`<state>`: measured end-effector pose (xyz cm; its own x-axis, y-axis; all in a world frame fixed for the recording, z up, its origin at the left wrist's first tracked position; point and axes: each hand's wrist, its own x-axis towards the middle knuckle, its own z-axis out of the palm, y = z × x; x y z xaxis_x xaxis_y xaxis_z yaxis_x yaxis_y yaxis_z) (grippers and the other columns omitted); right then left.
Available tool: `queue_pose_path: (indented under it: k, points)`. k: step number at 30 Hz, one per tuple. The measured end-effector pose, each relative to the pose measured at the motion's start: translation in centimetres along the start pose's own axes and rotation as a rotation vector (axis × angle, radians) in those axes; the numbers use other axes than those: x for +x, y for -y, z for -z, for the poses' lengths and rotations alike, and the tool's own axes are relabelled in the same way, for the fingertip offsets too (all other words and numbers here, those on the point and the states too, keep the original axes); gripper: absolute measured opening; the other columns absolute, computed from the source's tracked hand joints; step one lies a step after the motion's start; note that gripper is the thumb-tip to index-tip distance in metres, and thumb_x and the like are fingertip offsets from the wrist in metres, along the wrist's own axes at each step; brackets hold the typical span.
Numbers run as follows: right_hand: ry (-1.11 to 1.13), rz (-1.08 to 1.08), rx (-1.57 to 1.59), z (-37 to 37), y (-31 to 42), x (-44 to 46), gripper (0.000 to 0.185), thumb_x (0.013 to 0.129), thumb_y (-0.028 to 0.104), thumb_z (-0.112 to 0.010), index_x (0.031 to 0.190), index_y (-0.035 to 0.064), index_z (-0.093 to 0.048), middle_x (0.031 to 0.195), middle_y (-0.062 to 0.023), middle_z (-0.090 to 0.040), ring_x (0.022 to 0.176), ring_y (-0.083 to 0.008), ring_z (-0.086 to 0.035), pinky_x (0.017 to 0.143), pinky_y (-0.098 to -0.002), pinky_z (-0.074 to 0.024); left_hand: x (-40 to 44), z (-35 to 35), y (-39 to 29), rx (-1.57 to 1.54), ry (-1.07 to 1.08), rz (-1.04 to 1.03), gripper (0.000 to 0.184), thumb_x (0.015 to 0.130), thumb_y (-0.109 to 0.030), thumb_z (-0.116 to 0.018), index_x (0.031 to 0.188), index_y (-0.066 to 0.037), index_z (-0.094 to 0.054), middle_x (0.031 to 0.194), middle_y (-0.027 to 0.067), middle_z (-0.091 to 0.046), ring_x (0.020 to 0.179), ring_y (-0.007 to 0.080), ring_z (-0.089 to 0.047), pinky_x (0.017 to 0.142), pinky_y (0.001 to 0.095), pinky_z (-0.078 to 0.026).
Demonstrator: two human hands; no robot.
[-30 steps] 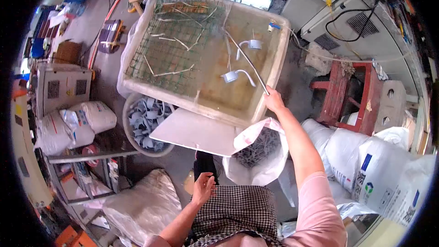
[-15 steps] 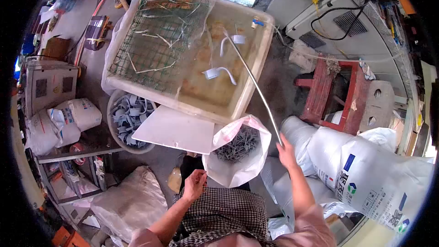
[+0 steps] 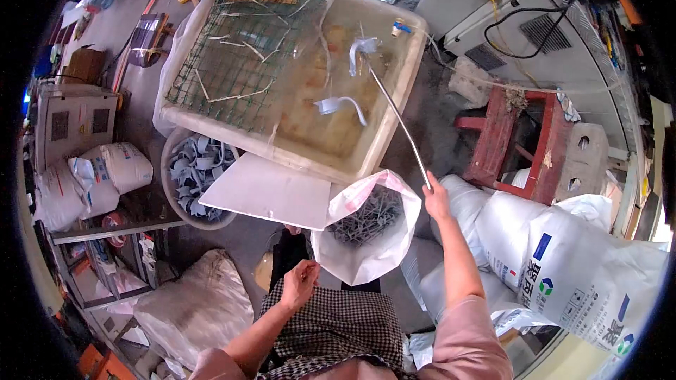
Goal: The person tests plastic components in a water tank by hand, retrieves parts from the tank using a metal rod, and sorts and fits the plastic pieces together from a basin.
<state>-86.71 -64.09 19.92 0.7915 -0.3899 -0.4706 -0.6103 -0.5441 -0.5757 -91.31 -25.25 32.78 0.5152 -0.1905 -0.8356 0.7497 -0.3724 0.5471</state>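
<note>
My right hand (image 3: 436, 199) is wrapped round the lower end of a long metal rod (image 3: 403, 124). The rod's far end touches or lies beside a pale blue-grey plastic part (image 3: 363, 46) in the water of a large white tub (image 3: 296, 155). Nearer to me, a second such part (image 3: 339, 105) lies in the water. Green netting (image 3: 239, 49) covers the tub's left half, with white strips on it. My left hand (image 3: 301, 283) is held above my lap with curled fingers, and whatever it may hold is hidden.
A white sack (image 3: 366, 264) of thin grey pieces stands before the tub, beside a white board (image 3: 264, 191). Left of that is a round bucket (image 3: 169, 186) of grey-blue parts. A red frame (image 3: 486, 151) and large white sacks (image 3: 556, 260) are on the right.
The view has shifted. My right hand first moved back towards me along with the rod, then slightly up. The rod's far end has shifted at the upper part, which now looks blurred and turned.
</note>
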Motion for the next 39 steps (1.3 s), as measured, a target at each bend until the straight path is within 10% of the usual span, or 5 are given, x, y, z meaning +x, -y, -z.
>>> queue_pose_path:
  k: [13, 26, 39]
  points:
    - [0.179, 0.181, -0.273, -5.2, 6.2, 8.3, 0.047, 0.085, 0.015, -0.053, 0.131, 0.02, -0.044, 0.101, -0.0272, -0.058, 0.096, -0.0433, -0.054, 0.082, -0.0465, -0.0442, 0.9, 3.7, 2.1, -0.092, -0.076, 0.024, 0.02, 0.092, -0.02, -0.052, 0.1, -0.002, -0.056, 0.072, 0.0039, -0.057, 0.059, 0.0086, -0.056, 0.045, 0.0226, -0.045]
    - [0.041, 0.064, -0.183, 1.6, 6.9, -2.1, 0.049, 0.085, 0.006, -0.053, 0.132, 0.0152, -0.043, 0.1, -0.0291, -0.057, 0.094, -0.0439, -0.055, 0.08, -0.0442, -0.0439, 1.2, 6.7, 3.1, -0.094, -0.138, 0.045, 0.015, 0.091, -0.014, -0.052, 0.096, -0.001, -0.056, 0.067, 0.0016, -0.055, 0.056, 0.0072, -0.054, 0.045, 0.0219, -0.044]
    - [0.093, 0.14, -0.199, -6.8, 11.4, 14.2, 0.04, 0.083, 0.01, -0.056, 0.122, 0.014, -0.053, 0.107, -0.027, -0.055, 0.102, -0.0419, -0.052, 0.086, -0.0428, -0.0436, 1.5, 7.5, 3.9, -0.146, -0.138, 0.061, 0.02, 0.092, -0.02, -0.051, 0.101, -0.003, -0.055, 0.073, 0.0032, -0.057, 0.059, 0.0085, -0.056, 0.045, 0.0223, -0.045]
